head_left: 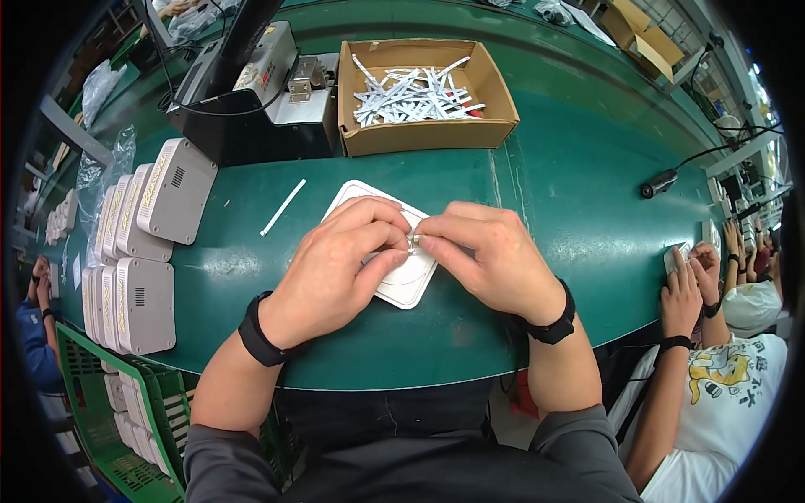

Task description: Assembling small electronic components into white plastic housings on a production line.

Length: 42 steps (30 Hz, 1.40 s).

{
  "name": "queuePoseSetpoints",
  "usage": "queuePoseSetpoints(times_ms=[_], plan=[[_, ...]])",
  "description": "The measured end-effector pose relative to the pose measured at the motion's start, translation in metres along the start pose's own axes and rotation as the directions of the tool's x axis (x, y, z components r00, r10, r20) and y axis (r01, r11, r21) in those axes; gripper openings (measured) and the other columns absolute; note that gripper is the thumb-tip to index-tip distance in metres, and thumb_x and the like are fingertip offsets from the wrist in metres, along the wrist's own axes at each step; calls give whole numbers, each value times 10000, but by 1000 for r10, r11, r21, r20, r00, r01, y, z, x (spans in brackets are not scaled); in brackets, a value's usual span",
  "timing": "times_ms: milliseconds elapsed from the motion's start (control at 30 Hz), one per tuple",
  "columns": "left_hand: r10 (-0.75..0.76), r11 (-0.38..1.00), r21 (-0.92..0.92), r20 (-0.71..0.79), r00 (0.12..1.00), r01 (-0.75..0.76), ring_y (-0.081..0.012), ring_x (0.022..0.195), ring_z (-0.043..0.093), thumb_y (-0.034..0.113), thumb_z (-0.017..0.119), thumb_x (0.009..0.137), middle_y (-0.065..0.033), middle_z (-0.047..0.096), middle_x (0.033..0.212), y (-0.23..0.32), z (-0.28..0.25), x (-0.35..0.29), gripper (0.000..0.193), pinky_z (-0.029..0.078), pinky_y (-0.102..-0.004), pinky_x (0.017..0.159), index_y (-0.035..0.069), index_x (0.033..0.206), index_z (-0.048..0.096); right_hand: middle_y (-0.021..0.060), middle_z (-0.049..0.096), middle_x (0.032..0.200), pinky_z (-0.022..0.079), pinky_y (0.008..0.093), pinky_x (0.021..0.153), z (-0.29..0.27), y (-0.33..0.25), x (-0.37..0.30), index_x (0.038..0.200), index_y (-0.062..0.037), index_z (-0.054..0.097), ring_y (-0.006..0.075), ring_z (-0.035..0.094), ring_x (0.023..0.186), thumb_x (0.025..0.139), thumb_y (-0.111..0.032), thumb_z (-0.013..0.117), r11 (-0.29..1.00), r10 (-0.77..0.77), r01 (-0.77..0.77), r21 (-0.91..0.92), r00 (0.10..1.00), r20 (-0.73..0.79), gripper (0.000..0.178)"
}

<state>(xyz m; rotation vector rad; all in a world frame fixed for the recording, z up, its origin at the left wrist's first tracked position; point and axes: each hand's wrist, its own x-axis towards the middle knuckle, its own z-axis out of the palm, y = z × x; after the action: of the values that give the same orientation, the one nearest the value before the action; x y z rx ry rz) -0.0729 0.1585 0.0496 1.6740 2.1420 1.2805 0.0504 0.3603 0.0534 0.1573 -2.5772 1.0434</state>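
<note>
A white square plate-like housing with rounded corners (407, 290) lies turned at an angle on the green bench, partly covered by my hands. Above it, my left hand (331, 260) is closed, thumb and fingertips pinched together. My right hand (495, 256) meets it from the other side, thumb and forefinger closed on a small shiny light-coloured piece (415, 241) whose kind is too small to tell. What the left fingertips grip is hidden. A single narrow white strip (283, 207) lies on the bench beyond my left hand.
An open cardboard box (429, 138) holds many white strips, next to a black-and-grey machine (251, 134). Stacked grey-white device housings (151, 306) stand at left, above a green crate (126, 436). A black cable-end device (658, 184) lies at right. A co-worker's hands (683, 289) work at far right.
</note>
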Motion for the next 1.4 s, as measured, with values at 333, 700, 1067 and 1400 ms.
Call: queuePoseSetpoints(times_ms=[333,700,1067,1400], plan=[[-40,999,-25,27,999,41,-321,1129,643,33,708,940,-98,666,1166,2,0,-2,56,532,-425,947,-6,947,669,106,693,894,554,390,726,-1,0,-4,1045,-19,782,290,689,821,911,-57,778,999,-45,46,-22,997,61,139],[-38,999,-13,22,999,39,-322,1124,640,46,712,943,-101,660,1162,-4,-2,-7,76,530,-423,943,-11,945,661,107,694,909,554,395,751,6,1,-1,1039,-13,780,295,685,861,891,-45,793,997,-72,73,-15,995,75,152],[-72,996,49,-9,997,73,-399,1026,643,29,702,926,-190,654,1042,-14,-8,-13,65,514,-447,921,-16,940,657,103,671,921,551,464,808,41,32,8,942,-88,762,345,658,936,902,-157,729,957,-277,284,49,954,-118,86],[71,996,-75,291,954,-52,-265,1151,671,172,715,1043,-156,694,1288,-42,-27,-8,184,527,-380,985,-12,1031,707,205,723,791,553,543,699,88,44,18,790,-71,758,453,694,804,797,-198,702,977,-73,34,-209,980,-184,139]])
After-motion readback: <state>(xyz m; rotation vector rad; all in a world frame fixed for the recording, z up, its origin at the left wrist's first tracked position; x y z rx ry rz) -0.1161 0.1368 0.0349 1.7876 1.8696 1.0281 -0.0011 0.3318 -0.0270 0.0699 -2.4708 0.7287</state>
